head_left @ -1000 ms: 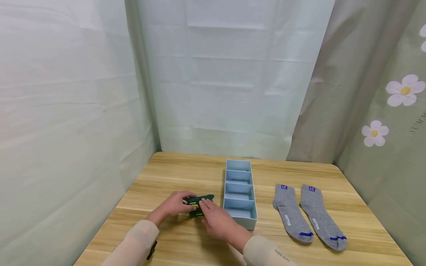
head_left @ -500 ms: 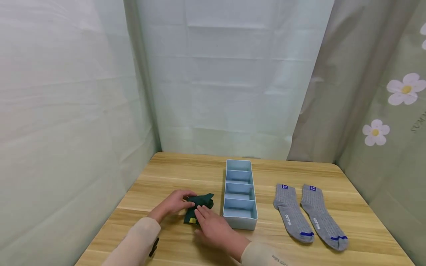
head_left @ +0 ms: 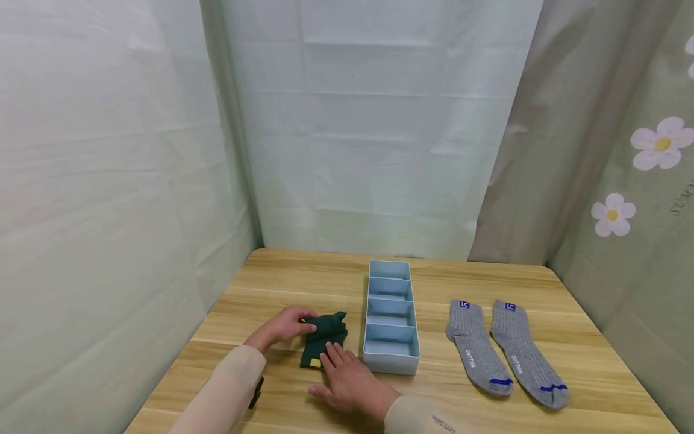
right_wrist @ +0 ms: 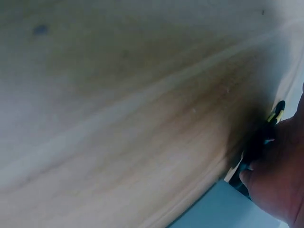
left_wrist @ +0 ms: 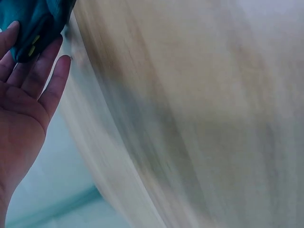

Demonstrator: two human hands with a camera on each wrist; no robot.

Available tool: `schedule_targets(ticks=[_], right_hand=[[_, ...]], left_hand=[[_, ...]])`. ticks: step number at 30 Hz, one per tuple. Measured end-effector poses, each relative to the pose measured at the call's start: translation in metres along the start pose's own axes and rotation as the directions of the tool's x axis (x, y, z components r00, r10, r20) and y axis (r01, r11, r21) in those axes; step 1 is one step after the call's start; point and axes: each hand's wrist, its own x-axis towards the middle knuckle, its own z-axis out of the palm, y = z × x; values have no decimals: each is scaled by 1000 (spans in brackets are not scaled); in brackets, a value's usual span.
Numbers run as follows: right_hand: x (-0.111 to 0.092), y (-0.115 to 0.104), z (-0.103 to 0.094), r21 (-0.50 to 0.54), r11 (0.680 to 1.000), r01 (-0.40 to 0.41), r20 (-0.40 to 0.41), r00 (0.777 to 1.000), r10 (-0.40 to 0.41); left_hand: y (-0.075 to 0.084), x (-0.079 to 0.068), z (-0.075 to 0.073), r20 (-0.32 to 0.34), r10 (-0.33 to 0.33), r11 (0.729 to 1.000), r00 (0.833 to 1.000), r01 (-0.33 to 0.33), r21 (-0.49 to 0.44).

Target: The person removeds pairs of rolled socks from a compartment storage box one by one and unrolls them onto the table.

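A folded dark green sock with a yellow patch at its near end lies on the table, left of the blue box; whether it is one sock or a pair, I cannot tell. My left hand pinches its left edge. In the left wrist view the thumb of the left hand is over the green cloth and fingers are beneath. My right hand rests palm down with straight fingers on the near right part of the sock. The right wrist view shows the right hand only partly, beside dark cloth.
A light blue box with several compartments stands just right of the hands. Two grey socks, one at left and one at right, lie flat farther right on the wooden table. Hanging cloth surrounds the table's back and sides.
The green sock has gone from bunched between both hands to lying flatter, its yellow patch now showing. My right hand has slid toward me and its fingers have spread.
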Motion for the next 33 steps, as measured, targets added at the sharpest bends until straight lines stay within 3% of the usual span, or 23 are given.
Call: schedule_targets(ticks=[5,13,17,21,25,33], right_hand=[[1,-4,4,-25,1000,-19,33,999,20],[1,-7,3,-23,1000,-20,-19,1000,19],[3,-6,2,-30,999,-18,-70,997,16],[4,-4,3,-30,999,-27,-53,998,26],[4,-3,5,-41,999,-29,-54,998,27],[4,-4,7,-31,999,-15,-44,999,13]], left_hand=[[-3,4,1,-4,-21,1000,1000,21,2],[-10,7,11,-105,-98,995,990,99,7],[-10,8,15,-177,-71,996,982,78,32],[-6,9,18,-217,17,995,976,5,99],[-1,8,18,-187,99,982,977,-65,176],[-2,8,17,-122,32,984,992,-9,180]])
